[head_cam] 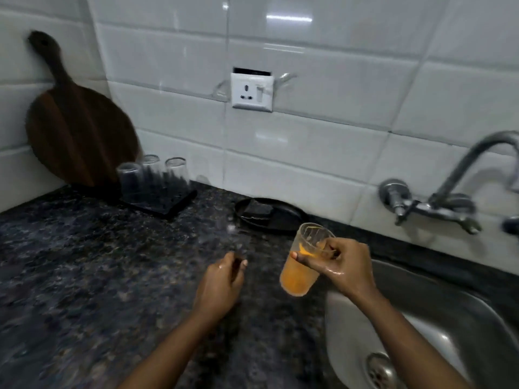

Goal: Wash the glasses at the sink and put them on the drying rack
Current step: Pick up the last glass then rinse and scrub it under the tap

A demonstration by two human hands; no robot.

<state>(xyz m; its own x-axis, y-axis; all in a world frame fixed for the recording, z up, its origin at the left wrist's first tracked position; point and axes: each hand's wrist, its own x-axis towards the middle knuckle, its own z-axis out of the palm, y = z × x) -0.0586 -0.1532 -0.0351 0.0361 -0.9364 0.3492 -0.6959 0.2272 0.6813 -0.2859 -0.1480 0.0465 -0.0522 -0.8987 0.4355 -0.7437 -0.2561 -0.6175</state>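
My right hand (344, 263) closes around a glass (302, 265) coated with orange residue, holding it tilted at the left edge of the sink (438, 313). My left hand (222, 282) hangs loosely curled and empty over the counter (84, 262). Three clean glasses (151, 175) stand upside down on the drying rack (165, 204).

orange glass (297, 273), blk speckled counter (84, 262), white tiles (323, 136)

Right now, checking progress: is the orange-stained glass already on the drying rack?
No, the right hand holds the orange-stained glass beside the sink.
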